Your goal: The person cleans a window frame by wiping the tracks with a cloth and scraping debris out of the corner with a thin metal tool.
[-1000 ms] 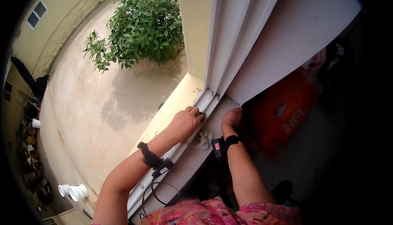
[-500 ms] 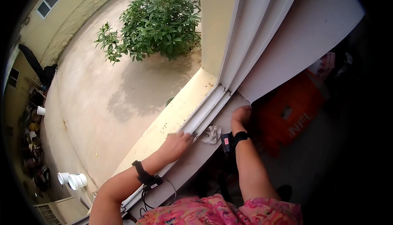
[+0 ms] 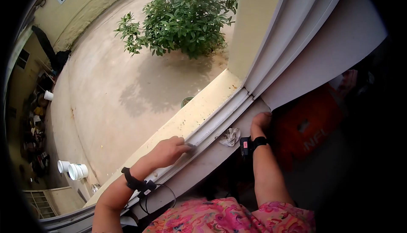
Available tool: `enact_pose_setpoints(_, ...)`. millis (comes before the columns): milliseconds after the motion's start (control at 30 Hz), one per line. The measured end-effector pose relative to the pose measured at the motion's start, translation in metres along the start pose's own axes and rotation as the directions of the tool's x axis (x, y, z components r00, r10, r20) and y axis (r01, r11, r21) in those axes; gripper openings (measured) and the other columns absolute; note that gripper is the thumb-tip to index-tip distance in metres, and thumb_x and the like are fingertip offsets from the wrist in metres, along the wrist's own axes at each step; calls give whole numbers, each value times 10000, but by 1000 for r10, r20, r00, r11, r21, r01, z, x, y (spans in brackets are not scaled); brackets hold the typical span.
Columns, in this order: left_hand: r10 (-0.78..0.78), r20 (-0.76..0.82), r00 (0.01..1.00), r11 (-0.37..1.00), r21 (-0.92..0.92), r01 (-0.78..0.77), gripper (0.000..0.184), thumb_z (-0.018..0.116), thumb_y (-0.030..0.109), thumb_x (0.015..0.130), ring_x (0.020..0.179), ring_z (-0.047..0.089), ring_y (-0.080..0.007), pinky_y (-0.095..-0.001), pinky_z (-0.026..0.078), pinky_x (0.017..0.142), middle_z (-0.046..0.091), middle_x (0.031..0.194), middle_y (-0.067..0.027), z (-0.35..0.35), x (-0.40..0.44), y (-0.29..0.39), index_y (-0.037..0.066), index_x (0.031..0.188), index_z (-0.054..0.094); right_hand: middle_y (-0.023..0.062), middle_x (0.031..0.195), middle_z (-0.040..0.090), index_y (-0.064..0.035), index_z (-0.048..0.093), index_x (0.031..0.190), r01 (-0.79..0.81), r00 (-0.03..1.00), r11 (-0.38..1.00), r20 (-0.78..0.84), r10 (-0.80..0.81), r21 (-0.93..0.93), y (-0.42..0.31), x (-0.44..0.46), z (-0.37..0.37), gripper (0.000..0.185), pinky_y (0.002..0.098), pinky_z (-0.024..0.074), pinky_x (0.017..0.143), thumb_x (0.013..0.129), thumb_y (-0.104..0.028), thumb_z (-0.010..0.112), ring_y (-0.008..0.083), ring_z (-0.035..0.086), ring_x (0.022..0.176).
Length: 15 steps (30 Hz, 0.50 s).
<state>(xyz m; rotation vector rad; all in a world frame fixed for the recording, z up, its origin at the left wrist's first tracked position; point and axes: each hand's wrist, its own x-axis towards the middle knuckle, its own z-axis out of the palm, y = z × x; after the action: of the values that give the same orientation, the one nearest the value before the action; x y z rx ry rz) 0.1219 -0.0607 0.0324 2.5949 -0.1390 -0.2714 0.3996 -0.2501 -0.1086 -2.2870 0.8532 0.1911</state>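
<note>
My left hand (image 3: 168, 152) is over the white window track (image 3: 220, 114), fingers bent and pressed together around a small greyish piece (image 3: 191, 147) that touches the track; its kind is unclear. Beside the track, a crumpled white tissue or rag (image 3: 231, 137) lies on the inner sill (image 3: 243, 118). My right hand (image 3: 261, 119) rests at the sill's inner edge, against the lower corner of the wall (image 3: 313, 71). Its fingers are mostly hidden by the hand itself. Both wrists wear black straps with small devices, and a thin cable loops from the left one.
Outside the window lie a yellow ledge (image 3: 186, 120) with dark specks, a leafy bush (image 3: 186, 18) and white buckets (image 3: 78, 172) in a concrete yard. An orange bag (image 3: 307, 124) with white letters is below the sill, right of my right arm.
My left hand has slid down and to the left along the track with the greyish piece, away from the crumpled tissue or rag. My right hand stays at the wall corner. The view has shifted slightly.
</note>
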Motion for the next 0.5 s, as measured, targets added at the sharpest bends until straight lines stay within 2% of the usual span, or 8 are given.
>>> enact_pose_setpoints(67,-55,-111,992,988,-150,38,244,550,42,733,732,501,-261,-348,423,631,492,757,-99,-9,12,-2,97,967,593,289,980,547,66,540,976,5,1000,1000,16,-5,1,2,2,2,540,468,396,867,899,-329,179,430,524,936)
enact_pose_setpoints(100,-58,-156,986,983,-181,29,238,520,48,748,749,497,-275,-360,416,636,488,770,-103,-12,20,-2,116,964,592,288,981,547,66,543,969,11,1000,1000,-1,-11,27,4,3,4,541,464,396,869,899,-328,179,429,523,938)
enact_pose_setpoints(200,-44,-235,971,989,-151,8,234,518,57,752,760,499,-270,-355,419,646,490,777,-106,-3,50,-14,118,966,591,287,981,548,65,548,962,19,1000,999,-23,-18,38,3,1,2,539,460,395,871,899,-322,178,429,521,940)
enact_pose_setpoints(233,-35,-218,975,998,-66,21,224,506,49,746,778,504,-260,-348,427,660,498,793,-103,-2,61,-14,92,950,589,288,979,548,65,548,961,18,999,1000,-26,-18,24,2,1,1,536,460,394,870,899,-317,177,429,521,940)
enact_pose_setpoints(267,-35,-221,975,997,-68,20,224,506,49,746,778,504,-260,-348,427,660,498,793,-103,1,73,-14,92,950,589,288,979,548,65,548,961,22,999,1000,-28,-21,22,2,-1,1,536,460,394,870,899,-317,177,429,521,940)
enact_pose_setpoints(333,79,-290,954,993,107,-50,220,496,61,751,758,504,-261,-345,430,631,508,781,-96,11,94,-15,71,948,593,293,972,547,68,547,955,32,999,999,-36,-30,43,1,-3,0,538,461,396,865,898,-317,175,430,521,937)
enact_pose_setpoints(367,80,-273,959,981,191,-27,228,471,81,756,775,508,-247,-334,428,637,517,809,-85,19,101,-18,71,951,588,293,972,547,68,547,955,33,999,999,-39,-31,42,1,-1,1,538,461,396,865,898,-317,175,430,521,937)
enact_pose_setpoints(500,76,-251,965,949,316,7,240,465,93,761,783,507,-228,-323,422,646,518,829,-72,36,97,-18,72,971,579,304,953,546,75,547,935,50,997,998,-65,-48,26,1,-2,1,544,463,408,849,898,-317,172,433,528,918)
